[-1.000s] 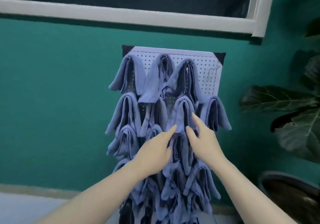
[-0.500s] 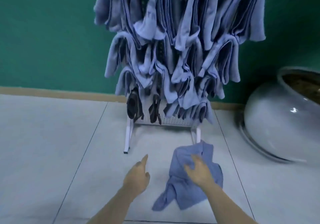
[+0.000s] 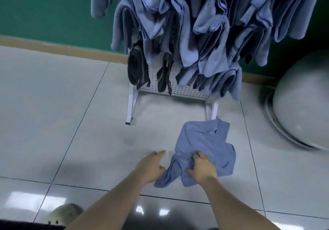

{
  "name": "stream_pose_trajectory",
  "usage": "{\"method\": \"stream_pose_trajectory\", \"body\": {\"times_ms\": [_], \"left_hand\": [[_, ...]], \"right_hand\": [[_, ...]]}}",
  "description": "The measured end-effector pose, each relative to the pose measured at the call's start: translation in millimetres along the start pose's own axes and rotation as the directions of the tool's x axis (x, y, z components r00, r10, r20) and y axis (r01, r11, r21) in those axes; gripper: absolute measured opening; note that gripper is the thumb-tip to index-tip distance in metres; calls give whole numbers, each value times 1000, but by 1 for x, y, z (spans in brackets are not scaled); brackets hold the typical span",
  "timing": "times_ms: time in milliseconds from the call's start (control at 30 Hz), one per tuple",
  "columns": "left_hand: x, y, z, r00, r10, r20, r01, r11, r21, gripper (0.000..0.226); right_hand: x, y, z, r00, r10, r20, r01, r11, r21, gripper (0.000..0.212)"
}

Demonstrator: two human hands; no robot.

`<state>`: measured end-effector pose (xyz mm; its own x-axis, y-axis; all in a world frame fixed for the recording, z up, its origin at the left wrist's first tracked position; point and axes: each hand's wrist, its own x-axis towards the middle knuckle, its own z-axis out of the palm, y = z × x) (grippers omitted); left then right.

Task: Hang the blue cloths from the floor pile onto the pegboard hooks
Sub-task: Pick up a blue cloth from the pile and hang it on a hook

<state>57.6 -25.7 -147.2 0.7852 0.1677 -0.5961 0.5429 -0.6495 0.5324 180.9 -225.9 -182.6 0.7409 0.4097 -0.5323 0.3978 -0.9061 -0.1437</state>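
One crumpled blue cloth [image 3: 208,140] lies on the tiled floor in front of the white pegboard stand [image 3: 187,91]. My right hand [image 3: 201,167] is down on the cloth's near edge, its fingers curled into the fabric and gripping it. My left hand [image 3: 151,165] hovers just left of the cloth, fingers relaxed and holding nothing. Many blue cloths [image 3: 204,25] hang in layers from the pegboard's hooks above, hiding most of the board. Two dark cloths [image 3: 138,69] hang at its lower left.
A large pale round pot [image 3: 302,101] stands on the floor at the right, close to the stand's right leg [image 3: 211,110]. A green wall with a tan skirting [image 3: 53,46] runs behind. A pale slipper [image 3: 62,213] shows at the bottom left.
My view dropped from the pegboard to the floor. Both hands left the hung cloths and came down; my right hand has closed on the floor cloth, and my left moved nearer to it.
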Motion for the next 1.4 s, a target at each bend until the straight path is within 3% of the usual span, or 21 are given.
{"method": "stream_pose_trajectory", "body": {"times_ms": [100, 167, 233, 333, 467, 633, 767, 833, 900, 967, 1067, 1200, 1300, 1367, 1400], "left_hand": [[6, 8, 5, 1000, -7, 14, 8, 998, -67, 72], [6, 13, 3, 1000, -12, 0, 12, 992, -123, 69], [8, 15, -2, 999, 0, -37, -7, 984, -181, 64], [10, 22, -16, 998, 10, -67, -33, 934, -356, 60], [4, 43, -39, 1000, -16, -14, 5, 810, -587, 62], [-23, 70, -80, 972, -30, -232, -174, 574, -800, 35], [-53, 91, -123, 922, 16, -387, -345, 485, -803, 12], [-69, 96, -139, 895, 30, -445, -406, 467, -786, 13], [-84, 101, -152, 864, 44, -502, -467, 447, -763, 20], [-102, 108, -162, 830, 69, -553, -521, 449, -726, 23], [-133, 124, -181, 759, 154, -633, -613, 497, -614, 21], [-181, 150, -215, 648, 254, -718, -722, 504, -474, 23], [-215, 169, -235, 590, 355, -725, -778, 492, -392, 24], [-233, 179, -244, 567, 407, -716, -790, 514, -333, 24], [-241, 182, -248, 565, 427, -706, -789, 531, -311, 24]], "right_hand": [[4, -1, -8, 999, 0, -48, -3, 997, -75, 23], [4, -2, -12, 994, 31, -102, -30, 999, 17, 7], [6, -4, -13, 985, 106, -138, -61, 952, 299, 26], [11, -22, -32, 980, 121, -156, 8, 764, 646, 36], [12, -56, -75, 976, 75, -204, 117, 610, 784, 32], [-12, -95, -131, 948, -11, -317, 289, 445, 848, 18], [-52, -120, -168, 913, -93, -397, 407, 273, 872, 17], [-74, -131, -182, 883, -142, -448, 470, 239, 850, 21], [-94, -140, -193, 825, -188, -533, 565, 303, 768, 22], [-112, -148, -202, 756, -220, -616, 641, 438, 630, 29], [-142, -153, -223, 701, -190, -687, 656, 551, 516, 27], [-185, -151, -266, 660, -134, -739, 731, 346, 589, 30], [-204, -152, -294, 717, -105, -689, 687, 271, 674, 35], [-212, -153, -305, 792, -203, -576, 611, 278, 742, 35], [-216, -152, -309, 795, -262, -548, 607, 303, 735, 30]]}}
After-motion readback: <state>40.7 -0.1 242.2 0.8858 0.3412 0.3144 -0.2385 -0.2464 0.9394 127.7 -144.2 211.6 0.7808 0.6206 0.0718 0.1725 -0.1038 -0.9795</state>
